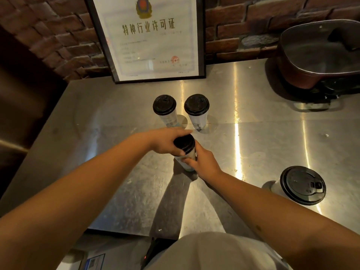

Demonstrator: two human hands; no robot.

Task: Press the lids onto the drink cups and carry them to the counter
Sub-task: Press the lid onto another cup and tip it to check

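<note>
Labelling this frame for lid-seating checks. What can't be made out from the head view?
- Seal of the black lid on the held white cup: the left hand covers its near rim and the right hand wraps the wall.
- Contents of all four lidded cups: lids hide them.
- Framed certificate: top cut off by the frame edge, small print blurred.
- Dark metal pot: right side cut off by the frame edge.

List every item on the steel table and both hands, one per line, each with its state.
middle cup: upright, black lid on, held by both hands
left hand: gripping that lid's rim
right hand: wrapped around that cup's body
back-left cup: upright, lidded, untouched
back-right cup: upright, lidded, untouched
near-right cup: upright, lidded, untouched
pot: lid on
framed certificate: leaning against the brick wall
</note>
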